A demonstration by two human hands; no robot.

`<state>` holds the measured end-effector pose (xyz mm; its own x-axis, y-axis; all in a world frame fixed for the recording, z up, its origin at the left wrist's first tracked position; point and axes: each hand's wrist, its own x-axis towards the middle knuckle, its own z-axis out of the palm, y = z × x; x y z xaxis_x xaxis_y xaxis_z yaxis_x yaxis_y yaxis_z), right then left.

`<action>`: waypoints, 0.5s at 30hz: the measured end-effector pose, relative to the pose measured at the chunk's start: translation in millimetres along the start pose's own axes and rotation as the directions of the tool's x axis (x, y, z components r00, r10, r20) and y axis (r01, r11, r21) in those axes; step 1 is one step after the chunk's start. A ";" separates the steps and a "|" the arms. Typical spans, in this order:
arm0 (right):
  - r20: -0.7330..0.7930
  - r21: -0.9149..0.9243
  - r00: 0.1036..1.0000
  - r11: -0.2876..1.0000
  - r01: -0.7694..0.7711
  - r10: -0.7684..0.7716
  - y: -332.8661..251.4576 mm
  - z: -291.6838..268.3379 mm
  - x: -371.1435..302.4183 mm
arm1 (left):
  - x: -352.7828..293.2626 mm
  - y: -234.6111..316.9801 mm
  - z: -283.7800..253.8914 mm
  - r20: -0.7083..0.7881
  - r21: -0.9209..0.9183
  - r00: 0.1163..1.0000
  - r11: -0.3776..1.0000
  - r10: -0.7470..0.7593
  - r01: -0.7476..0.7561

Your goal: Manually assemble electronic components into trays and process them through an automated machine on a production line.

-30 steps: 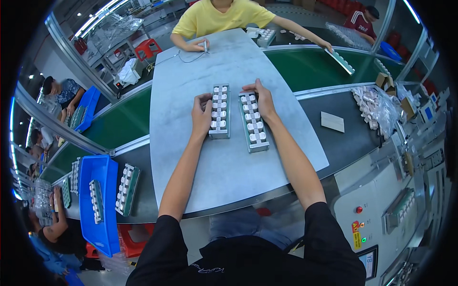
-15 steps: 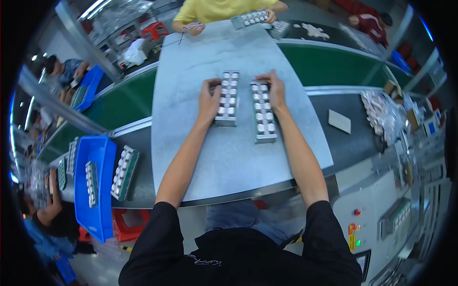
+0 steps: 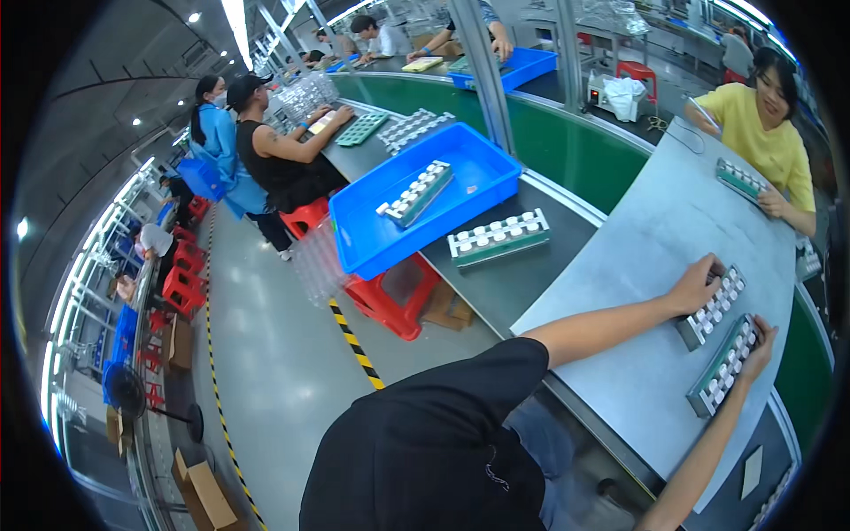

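Observation:
Two long metal-and-green fixtures, each with a double row of white round caps, lie side by side on the pale grey tabletop [image 3: 611, 341]. My left hand [image 3: 696, 285] rests along the outer side of the left fixture [image 3: 715, 306], thumb and fingers closed about its far part. Beside it, the right fixture [image 3: 722, 367] has my right hand [image 3: 758, 352] curled round its outer edge. A narrow gap separates the two. Part of my fingers is hidden by the fixtures.
A blue bin [image 3: 416, 190] holds a similar fixture [image 3: 419, 193]; another fixture [image 3: 500, 237] lies beside it on the dark bench. Across the table a person in a yellow shirt [image 3: 768, 133] holds one more [image 3: 740, 180]. Red stools [image 3: 390, 296] stand below the bench.
My view has swung far to the left, bringing the aisle and blue bin into the middle. Both hands stay at the same two fixtures, which now appear at the right.

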<state>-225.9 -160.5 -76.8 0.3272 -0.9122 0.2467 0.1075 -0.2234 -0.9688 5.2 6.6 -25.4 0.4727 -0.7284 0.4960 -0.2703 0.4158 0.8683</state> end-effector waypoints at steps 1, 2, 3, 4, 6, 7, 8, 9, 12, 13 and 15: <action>-0.008 -0.013 1.000 1.000 -0.003 0.003 0.2 6.6 2.8 | 0.6 0.9 -3.1 -0.039 -0.067 0.999 0.998 -0.001 -0.002; 0.015 0.021 1.000 1.000 -0.010 0.010 0.1 10.8 3.5 | -0.1 1.2 -6.9 -0.041 -0.012 0.999 1.000 0.022 -0.023; 0.028 0.046 1.000 0.999 -0.015 0.013 -0.4 7.3 4.8 | -0.2 3.2 -5.7 -0.034 0.031 0.998 0.999 0.045 -0.044; 0.024 0.069 0.999 0.997 -0.043 0.041 -0.5 4.8 6.5 | -0.3 5.2 -3.9 -0.034 0.016 0.999 0.999 0.040 -0.039; 0.028 0.045 0.999 0.998 -0.035 0.034 2.7 4.5 10.2 | 0.5 6.7 -4.6 -0.054 -0.004 0.998 1.000 0.022 -0.022; 0.025 0.018 0.999 1.000 -0.024 0.024 4.6 5.0 12.1 | 0.9 6.8 -5.1 -0.068 -0.029 0.998 1.000 0.006 -0.008; 0.038 0.039 0.999 0.999 -0.034 0.032 5.3 3.4 13.1 | 0.4 7.6 -3.3 -0.099 -0.012 0.995 1.000 0.026 -0.027; 0.044 0.041 0.999 0.999 -0.035 0.033 6.3 1.5 13.8 | -0.6 8.2 -1.3 -0.104 -0.008 0.994 1.000 0.026 -0.027; 0.019 0.032 0.999 0.999 -0.032 0.032 8.0 -1.3 15.5 | -2.4 9.8 -0.1 -0.126 -0.014 0.992 1.000 0.026 -0.028; 0.027 0.042 0.999 0.999 -0.024 0.023 8.4 -1.2 15.0 | -2.7 9.9 -1.2 -0.120 -0.027 0.993 1.000 0.006 -0.010; 0.028 0.039 1.000 0.999 -0.006 0.005 8.9 -2.8 14.3 | -3.1 10.6 -1.0 -0.108 -0.049 0.994 0.999 -0.009 0.004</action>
<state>-222.9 -176.4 -82.0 0.3539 -0.9034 0.2424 0.1421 -0.2042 -0.9686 1.6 13.8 -17.8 0.5633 -0.6689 0.4850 -0.2273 0.4389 0.8693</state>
